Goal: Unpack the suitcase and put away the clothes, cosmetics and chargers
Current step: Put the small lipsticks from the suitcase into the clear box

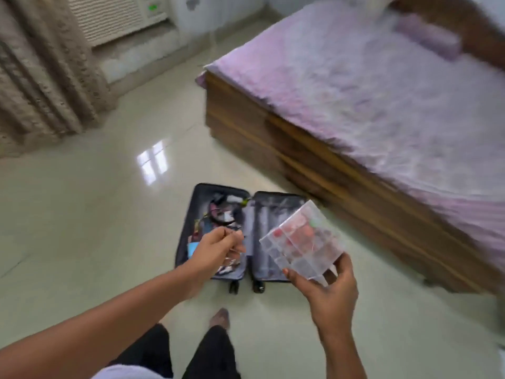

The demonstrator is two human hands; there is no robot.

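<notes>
A dark suitcase (276, 236) lies open on the floor below me. Its left half holds a jumble of cables and small items (218, 214); its right half shows bare grey lining. My right hand (330, 291) grips a clear plastic organiser box (303, 242) with small compartments, some holding red and pink things, and holds it up tilted over the suitcase's right half. My left hand (218, 250) hovers over the left half with curled fingers that pinch something thin, too blurred to name.
A wooden bed (314, 149) with a pink sheet (382, 86) and bolster (429, 36) stands to the right. Beige curtains (41, 77) hang at left, with an air conditioner (114, 15) behind. My legs and foot (221, 318) are below on the glossy floor (95, 214).
</notes>
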